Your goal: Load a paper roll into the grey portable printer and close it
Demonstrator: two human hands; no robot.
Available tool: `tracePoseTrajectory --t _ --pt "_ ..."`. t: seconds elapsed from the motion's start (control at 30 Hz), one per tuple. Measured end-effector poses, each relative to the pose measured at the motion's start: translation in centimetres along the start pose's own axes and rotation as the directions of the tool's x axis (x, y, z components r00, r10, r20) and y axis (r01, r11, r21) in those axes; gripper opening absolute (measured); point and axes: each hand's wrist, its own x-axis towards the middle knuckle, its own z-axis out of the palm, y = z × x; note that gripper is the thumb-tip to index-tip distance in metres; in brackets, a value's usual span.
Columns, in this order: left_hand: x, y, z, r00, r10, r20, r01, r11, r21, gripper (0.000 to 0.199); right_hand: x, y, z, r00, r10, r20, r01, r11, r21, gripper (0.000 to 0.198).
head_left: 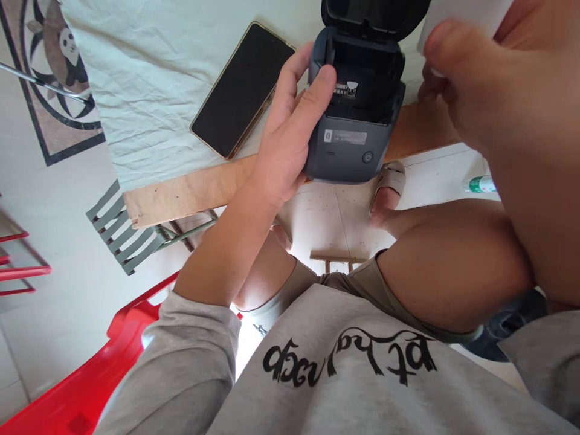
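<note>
My left hand (pixel 292 124) is closed around the left side of a dark blue portable label printer (pixel 347 154), with the thumb on its rim. The printer's black lid (pixel 374 15) stands raised, and a small white sticker shows inside the hollow compartment. A power button sits on its lower face. At the upper right, my right hand (pixel 480 72) pinches a white paper-like piece (pixel 466 18). That piece is blurred and cut off by the frame's top edge, apart from the printer. Left of the printer, a smartphone (pixel 242 90) with a dark screen lies on the cloth.
A pale green cloth (pixel 149 78) covers the table, whose wooden edge (pixel 194 190) faces me. Below are a green slatted folding stool (pixel 115 226) and a red plastic chair (pixel 90 374). A bottle (pixel 480 184) is on the floor at right.
</note>
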Motion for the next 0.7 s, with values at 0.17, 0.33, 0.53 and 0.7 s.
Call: tracePoseTrajectory --t 0.17,0.33,0.53,0.7 --pt "0.1 -0.1 -0.2 1.0 0.0 0.025 -0.001 0.999 0.05 0.023 0.2 0.3 -0.8 0.988 -0.021 -0.153 -0.033 0.938 -0.345 0.06" --pt "-0.2 0.1 0.0 1.0 -0.002 0.005 0.002 0.998 0.055 0.021 0.2 0.2 -1.1 0.982 0.073 -0.176 -0.143 0.893 -0.428 0.058" --pt "-0.1 0.0 -0.2 1.0 -0.002 0.018 0.002 1.0 0.031 0.026 0.5 1.0 -0.8 0.975 0.101 -0.196 -0.177 0.889 -0.423 0.064" --pt "0.2 -0.5 -0.9 0.993 0.057 0.108 -0.06 0.998 0.026 0.025 -0.1 0.8 -0.9 0.973 0.169 -0.154 -0.224 0.847 -0.483 0.06"
